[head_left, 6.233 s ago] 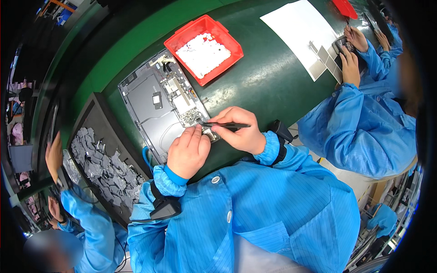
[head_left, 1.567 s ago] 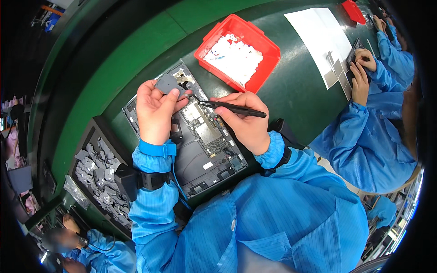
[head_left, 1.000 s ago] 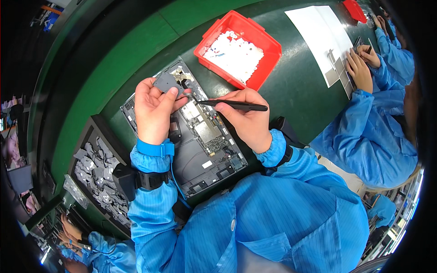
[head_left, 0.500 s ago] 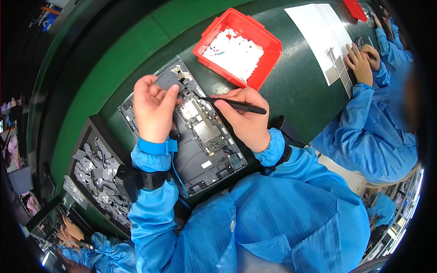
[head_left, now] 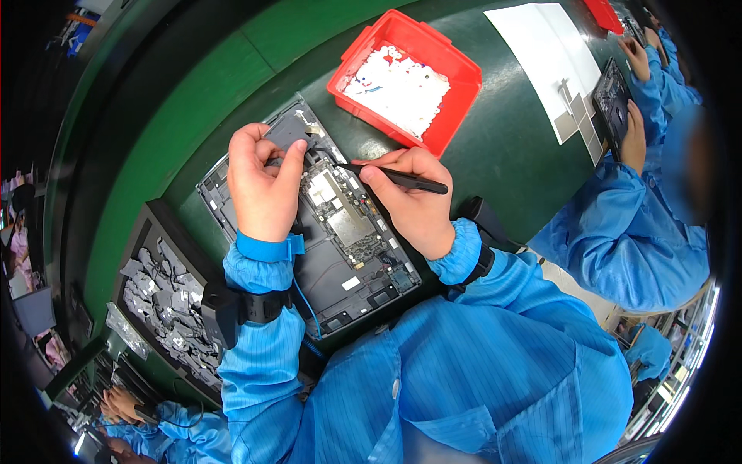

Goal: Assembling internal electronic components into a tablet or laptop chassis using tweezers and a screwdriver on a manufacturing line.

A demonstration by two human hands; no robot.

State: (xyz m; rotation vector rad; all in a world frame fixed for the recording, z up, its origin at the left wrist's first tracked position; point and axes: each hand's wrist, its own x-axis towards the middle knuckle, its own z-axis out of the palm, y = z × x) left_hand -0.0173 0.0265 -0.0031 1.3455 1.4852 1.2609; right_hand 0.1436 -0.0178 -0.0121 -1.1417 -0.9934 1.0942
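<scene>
An opened tablet or laptop casing (head_left: 317,267), dark grey with its inside showing, lies tilted on the bench in front of me. A circuit board (head_left: 345,220) with silvery shields runs along its right half. My right hand (head_left: 421,203) grips slim black tweezers (head_left: 406,179), their tip down at the upper end of the board. Over the casing's upper left, my left hand (head_left: 267,185) has its fingers curled and its thumb brought in towards them; what they pinch, if anything, is hidden. A thin dark strip (head_left: 318,150) curves beside that thumb. A blue wrist strap (head_left: 267,247) circles my left wrist.
A red bin (head_left: 456,85) of small white pieces stands beyond the casing. At left, a black tray (head_left: 205,267) holds many grey parts. White sheets (head_left: 537,46) with grey pads lie at far right, near a co-worker holding a dark device (head_left: 612,104). Another co-worker's hands (head_left: 122,404) show lower left.
Both my hands stay nearly in place, the tweezers shifting slightly left. The dark strip beside my left thumb now shows more clearly. The right-hand co-worker now holds up a dark device.
</scene>
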